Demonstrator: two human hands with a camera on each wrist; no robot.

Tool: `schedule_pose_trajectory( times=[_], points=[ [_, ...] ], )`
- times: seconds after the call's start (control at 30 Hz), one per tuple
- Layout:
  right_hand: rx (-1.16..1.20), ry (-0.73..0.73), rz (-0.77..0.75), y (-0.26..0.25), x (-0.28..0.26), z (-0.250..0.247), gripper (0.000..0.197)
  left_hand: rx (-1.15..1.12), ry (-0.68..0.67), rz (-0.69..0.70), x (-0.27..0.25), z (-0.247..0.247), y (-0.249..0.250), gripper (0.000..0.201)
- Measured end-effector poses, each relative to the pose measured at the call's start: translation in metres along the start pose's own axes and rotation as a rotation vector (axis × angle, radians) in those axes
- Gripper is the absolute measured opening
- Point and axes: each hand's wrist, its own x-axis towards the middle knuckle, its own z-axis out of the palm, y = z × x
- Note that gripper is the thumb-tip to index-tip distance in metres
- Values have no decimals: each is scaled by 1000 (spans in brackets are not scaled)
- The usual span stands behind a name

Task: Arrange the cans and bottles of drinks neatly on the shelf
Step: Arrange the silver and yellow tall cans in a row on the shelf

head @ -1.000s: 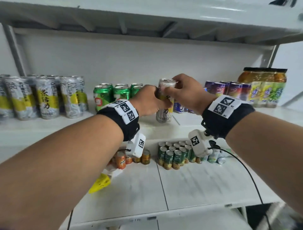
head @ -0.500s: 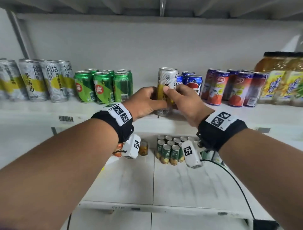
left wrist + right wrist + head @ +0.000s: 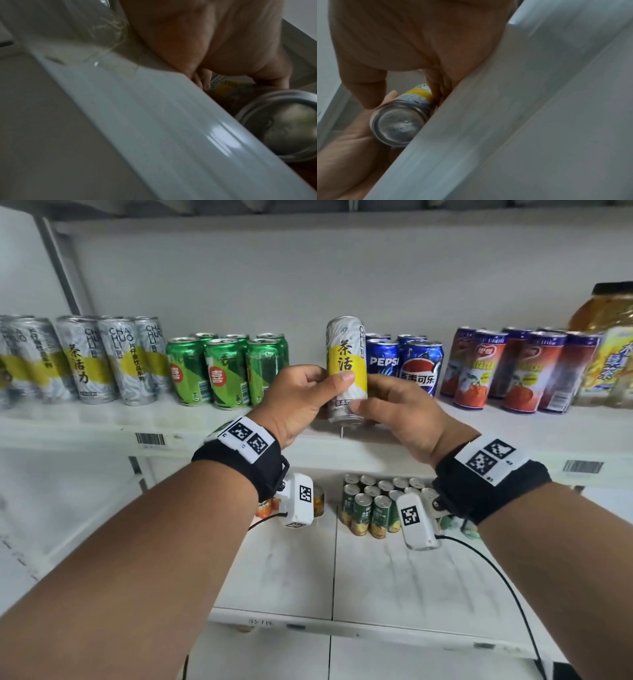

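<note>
At front edge of middle shelf (image 3: pixel 102 429): tea can (image 3: pixel 346 364) held upright, left hand (image 3: pixel 301 402) and right hand (image 3: pixel 397 409) both wrapped round it, lower than second ago, base just off shelf; nearly placed, apart from matching silver cans (image 3: pixel 92 361). White metal shelving, white back wall.

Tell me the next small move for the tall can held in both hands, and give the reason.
Probably carry the silver-and-yellow can leftward to its matching cans at the shelf's left end. Left hand and right hand both grip it, lifted between green cans and Pepsi cans.
</note>
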Motion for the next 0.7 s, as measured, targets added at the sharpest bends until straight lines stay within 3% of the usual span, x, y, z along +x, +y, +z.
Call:
schedule_pose_trajectory(
  times=[0.23, 0.37, 0.5, 0.6, 0.7],
  points=[
    [-75, -12, 24, -3, -1, 2, 38, 52, -3, 14, 0, 2, -1, 32],
    [-8, -14, 37, -3, -1, -1, 41, 12, -22, -4, 3, -1, -1, 63],
    [31, 7, 38, -1, 1, -1, 44, -25, -43, -6, 5, -1, -3, 65],
    [69, 58, 21, 1, 2, -3, 35, -19, -85, 14, 6, -4, -7, 56],
    [121, 93, -4, 2, 2, -2, 16, -11, -123, 58, 4, -8, -8, 59]
  ],
)
